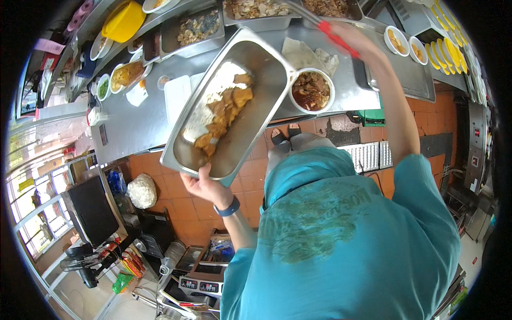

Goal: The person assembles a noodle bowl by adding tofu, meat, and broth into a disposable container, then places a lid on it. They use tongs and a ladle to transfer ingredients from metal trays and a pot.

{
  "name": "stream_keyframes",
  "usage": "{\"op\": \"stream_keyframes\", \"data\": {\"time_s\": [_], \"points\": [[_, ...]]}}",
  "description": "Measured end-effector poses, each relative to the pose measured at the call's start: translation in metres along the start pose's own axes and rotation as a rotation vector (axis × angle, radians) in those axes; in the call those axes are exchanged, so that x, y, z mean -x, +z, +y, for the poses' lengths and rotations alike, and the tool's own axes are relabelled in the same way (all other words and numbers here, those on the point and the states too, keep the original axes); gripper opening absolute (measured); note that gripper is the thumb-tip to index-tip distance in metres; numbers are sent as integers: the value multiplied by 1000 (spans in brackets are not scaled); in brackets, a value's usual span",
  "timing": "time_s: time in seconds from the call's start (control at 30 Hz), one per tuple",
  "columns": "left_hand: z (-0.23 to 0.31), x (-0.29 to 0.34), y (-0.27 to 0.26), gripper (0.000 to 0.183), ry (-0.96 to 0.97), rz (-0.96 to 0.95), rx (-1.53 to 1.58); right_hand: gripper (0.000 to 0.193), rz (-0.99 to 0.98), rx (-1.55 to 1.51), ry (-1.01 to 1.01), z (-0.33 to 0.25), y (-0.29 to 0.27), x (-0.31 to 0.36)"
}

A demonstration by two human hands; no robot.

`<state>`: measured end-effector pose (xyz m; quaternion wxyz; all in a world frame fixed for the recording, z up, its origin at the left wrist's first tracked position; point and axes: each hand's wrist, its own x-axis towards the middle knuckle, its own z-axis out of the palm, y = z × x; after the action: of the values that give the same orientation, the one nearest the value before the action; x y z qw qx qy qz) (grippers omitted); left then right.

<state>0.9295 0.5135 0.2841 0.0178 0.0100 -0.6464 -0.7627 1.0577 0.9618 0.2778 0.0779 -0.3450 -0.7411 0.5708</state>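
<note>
Plainly, the steel counter (128, 125) lay beneath much of the metal pan (261, 69), whose long axis slanted from the left hand (201, 185) away and rightward. A bowl of meat (332, 93) sat just beside its far right corner. The left hand, nearer, gripped the pan's near end; the right hand (349, 34) clasped a red-handled utensil (327, 30).

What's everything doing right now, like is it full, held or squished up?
Left hand: gripping the pan's near end
Steel pan: partly filled, held up
Golden-brown food pieces: gathered in the pan
Right hand: closed around the red handle
Red-handled utensil: held
Round white bowl: full of chopped, saucy food
Cloth: rumpled, lying on the counter
</note>
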Motion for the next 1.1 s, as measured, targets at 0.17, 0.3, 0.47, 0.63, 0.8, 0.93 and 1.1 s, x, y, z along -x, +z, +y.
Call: {"op": "stream_keyframes", "data": {"time_s": [0.17,0.3,0.47,0.63,0.8,0.93,1.1], "points": [[-12,-4,27,27,46,-129,-2,58,181,-106,208,-49,-5,193],[-19,-2,47,23,116,-252,-51,51,-142,469,-6,-84,29,225],[-22,14,68,16,126,-313,-52,36,-354,784,-176,-96,95,199],[-23,30,76,18,145,-317,-46,27,-393,905,-298,-89,123,183],[-34,52,83,22,187,-171,-42,26,-293,987,-250,-60,92,171],[-34,76,95,22,255,-126,-96,33,-273,1046,-259,-41,50,163],[-28,118,127,22,269,-8,-120,46,-229,995,-312,-33,-32,157]]}}
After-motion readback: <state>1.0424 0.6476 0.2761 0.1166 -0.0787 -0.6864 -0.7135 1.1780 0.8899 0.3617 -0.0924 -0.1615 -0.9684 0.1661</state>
